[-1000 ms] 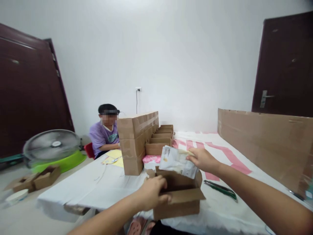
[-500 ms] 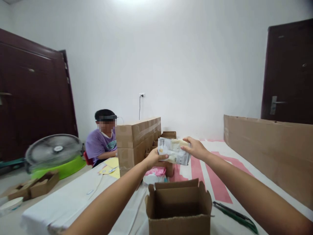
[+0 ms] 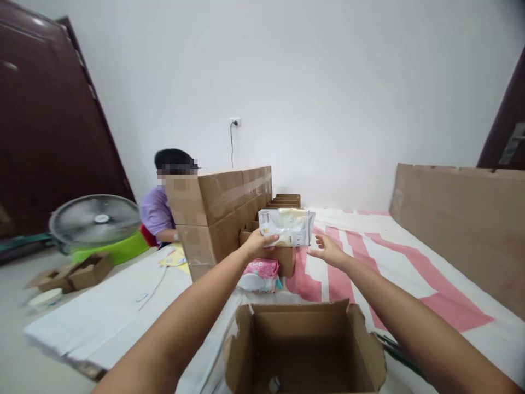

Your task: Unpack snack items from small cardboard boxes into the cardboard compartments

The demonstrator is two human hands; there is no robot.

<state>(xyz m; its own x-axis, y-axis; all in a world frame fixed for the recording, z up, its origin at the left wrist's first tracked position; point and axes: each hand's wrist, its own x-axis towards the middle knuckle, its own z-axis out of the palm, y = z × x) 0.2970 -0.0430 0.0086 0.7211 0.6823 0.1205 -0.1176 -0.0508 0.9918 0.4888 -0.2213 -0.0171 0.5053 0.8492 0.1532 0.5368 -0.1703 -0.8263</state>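
Note:
My left hand [image 3: 257, 244] grips a flat white and cream packet [image 3: 287, 226] by its lower left edge and holds it up in front of me. My right hand [image 3: 328, 250] hovers just to the right of the packet with its fingers spread, off the packet. Below both arms stands an open cardboard box [image 3: 303, 350] with its flaps up and its inside mostly bare.
Stacked sealed cartons [image 3: 217, 210] and a row of open small boxes [image 3: 283, 205] stand behind the packet. A pink pack [image 3: 261, 271] lies on the white and pink cloth [image 3: 369, 257]. A person in purple [image 3: 158, 210] sits at left near a fan [image 3: 96, 220]. A cardboard sheet [image 3: 459, 219] leans at right.
My right hand has let go of the packet and opened; my left hand alone holds it now. The view has shifted and the open box sits lower and closer.

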